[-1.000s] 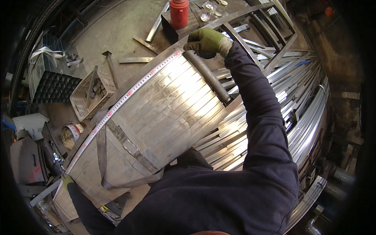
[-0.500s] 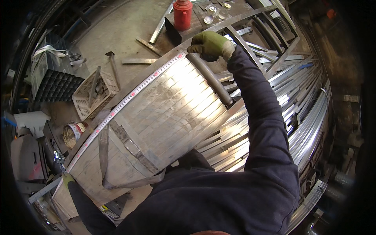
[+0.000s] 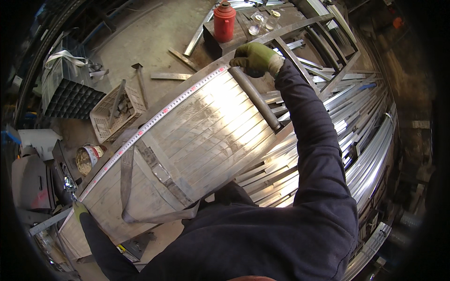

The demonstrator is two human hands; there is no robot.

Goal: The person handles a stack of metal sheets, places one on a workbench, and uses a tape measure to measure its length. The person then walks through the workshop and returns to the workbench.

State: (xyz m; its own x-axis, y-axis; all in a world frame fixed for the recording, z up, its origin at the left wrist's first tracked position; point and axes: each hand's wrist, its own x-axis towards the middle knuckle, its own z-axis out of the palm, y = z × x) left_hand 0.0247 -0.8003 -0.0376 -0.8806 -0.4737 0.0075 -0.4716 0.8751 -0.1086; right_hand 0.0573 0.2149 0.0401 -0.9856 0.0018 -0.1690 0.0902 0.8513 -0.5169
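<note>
A white tape measure blade (image 3: pixel 140 133) is stretched along the far edge of a long metal-slatted bench top (image 3: pixel 197 136). My right hand (image 3: pixel 255 58), in a green glove, is closed at the blade's right end, above a dark round bar (image 3: pixel 255 99); the blade's end is hidden in the fingers. My left hand (image 3: pixel 80 210), also gloved, is far off to the left on the same edge. Its fingers look closed at the blade, though they show small. A shiny metal fitting (image 3: pixel 69 184) is just beyond it. A grey strap (image 3: pixel 161 218) lies looped over the slats.
A red flask (image 3: pixel 224 22) and glass jars (image 3: pixel 255 24) stand past the far edge. Stacked metal profiles (image 3: pixel 337 136) lie to the right. Beyond the bench at left are a plastic crate (image 3: pixel 105 122), a bucket (image 3: pixel 85 159) and bundled square tubes (image 3: pixel 70 100).
The whole view has shifted slightly, so the bench and most surroundings appear a little further right and lower. Both hands keep their places along the tape.
</note>
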